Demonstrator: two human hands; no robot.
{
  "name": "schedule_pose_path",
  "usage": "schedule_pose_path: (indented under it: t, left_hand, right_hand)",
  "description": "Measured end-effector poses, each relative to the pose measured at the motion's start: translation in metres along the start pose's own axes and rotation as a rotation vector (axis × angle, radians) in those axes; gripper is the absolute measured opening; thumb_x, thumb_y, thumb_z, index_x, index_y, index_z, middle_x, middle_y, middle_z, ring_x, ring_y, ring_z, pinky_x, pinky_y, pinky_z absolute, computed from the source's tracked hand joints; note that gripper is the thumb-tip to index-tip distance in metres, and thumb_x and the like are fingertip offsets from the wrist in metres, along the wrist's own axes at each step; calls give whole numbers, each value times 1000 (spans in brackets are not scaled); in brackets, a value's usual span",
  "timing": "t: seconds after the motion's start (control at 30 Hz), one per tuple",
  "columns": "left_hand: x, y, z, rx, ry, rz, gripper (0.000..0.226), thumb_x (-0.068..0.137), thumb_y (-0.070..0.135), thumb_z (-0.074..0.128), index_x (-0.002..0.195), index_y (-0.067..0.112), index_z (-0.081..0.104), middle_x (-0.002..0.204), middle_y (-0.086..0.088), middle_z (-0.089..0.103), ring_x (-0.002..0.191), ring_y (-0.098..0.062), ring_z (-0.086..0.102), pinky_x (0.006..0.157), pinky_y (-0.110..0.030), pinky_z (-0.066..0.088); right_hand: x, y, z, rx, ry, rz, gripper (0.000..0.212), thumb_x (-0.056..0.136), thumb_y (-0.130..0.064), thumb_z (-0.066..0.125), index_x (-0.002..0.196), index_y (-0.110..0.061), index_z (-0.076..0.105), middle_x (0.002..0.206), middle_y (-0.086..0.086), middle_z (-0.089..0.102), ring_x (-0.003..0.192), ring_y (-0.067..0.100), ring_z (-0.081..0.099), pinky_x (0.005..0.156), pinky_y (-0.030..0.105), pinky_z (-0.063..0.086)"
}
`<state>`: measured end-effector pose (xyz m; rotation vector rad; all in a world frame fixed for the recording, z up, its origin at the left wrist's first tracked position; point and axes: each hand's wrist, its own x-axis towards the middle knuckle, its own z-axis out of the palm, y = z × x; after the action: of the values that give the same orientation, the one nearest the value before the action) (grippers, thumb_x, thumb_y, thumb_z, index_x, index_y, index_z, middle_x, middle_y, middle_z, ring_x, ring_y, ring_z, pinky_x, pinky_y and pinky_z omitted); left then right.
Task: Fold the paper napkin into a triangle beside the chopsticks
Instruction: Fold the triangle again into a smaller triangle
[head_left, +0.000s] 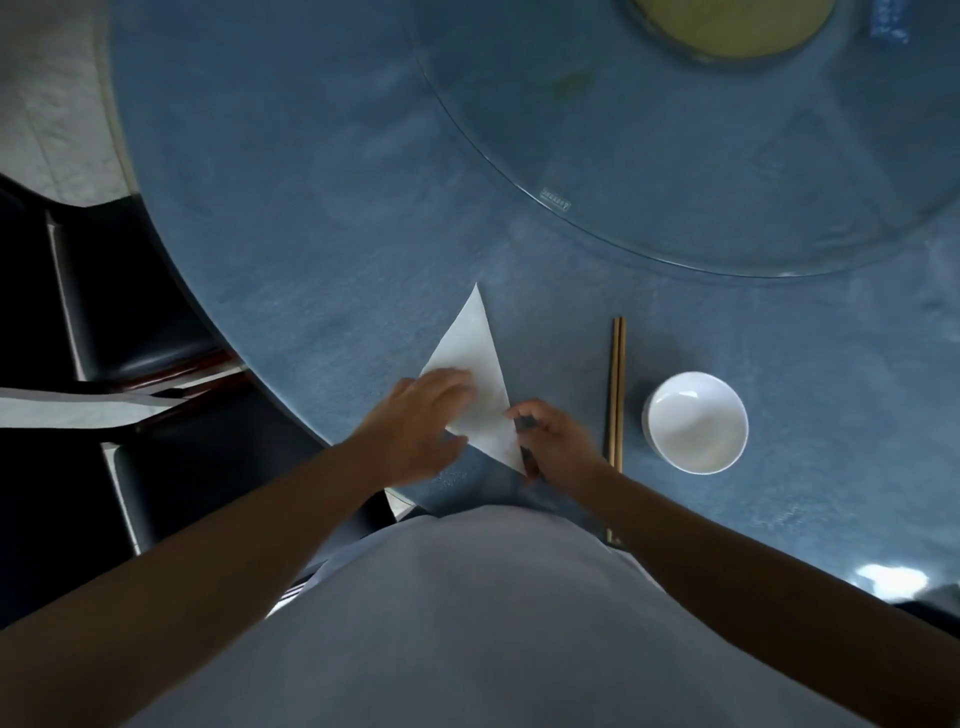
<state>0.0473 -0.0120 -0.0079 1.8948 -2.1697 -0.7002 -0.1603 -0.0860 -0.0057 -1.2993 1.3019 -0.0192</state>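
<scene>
Left hand (421, 415) presses flat on the triangular paper napkin (480, 374); right hand (553, 441) pinches its near corner beside the chopsticks (616, 389); creasing likely comes next.

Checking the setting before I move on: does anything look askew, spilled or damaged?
Nothing stands out. The napkin is a clean triangle left of the chopsticks, which lie paired and straight; the bowl sits upright and empty.

I'm seeing bare tabletop (322, 218) lying open left of and beyond the napkin (475, 364); chopsticks (616, 384) and bowl (696, 422) are crowding my right.
</scene>
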Motion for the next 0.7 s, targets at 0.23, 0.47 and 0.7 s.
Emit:
schedule_pose_path:
  t: [0.23, 0.47, 0.7]
  left_hand:
    - [-25, 4, 27, 323, -76, 19, 80, 89, 58, 38, 150, 9, 24, 160, -12, 16, 148, -29, 12, 115, -50, 22]
    - [-26, 0, 28, 317, -113, 8, 82, 93, 60, 33, 153, 8, 12, 162, -11, 2, 149, -27, 3, 116, -51, 18]
    - [-25, -2, 24, 280, -115, 8, 86, 91, 59, 40, 152, 4, 15, 161, -17, 5, 148, -29, 6, 117, -51, 17]
  right_hand:
    - [5, 3, -18, -380, -159, -210, 55, 75, 1, 48, 108, -40, 65, 76, -18, 61, 71, 6, 59, 64, 5, 44]
    - [15, -1, -20, -678, -63, -327, 32, 86, -20, 55, 111, -39, 64, 102, -14, 67, 92, 8, 58, 77, 21, 41]
    - [18, -14, -19, -923, -88, -537, 14, 93, -27, 48, 86, -24, 59, 92, -2, 62, 81, 22, 58, 69, 35, 49]
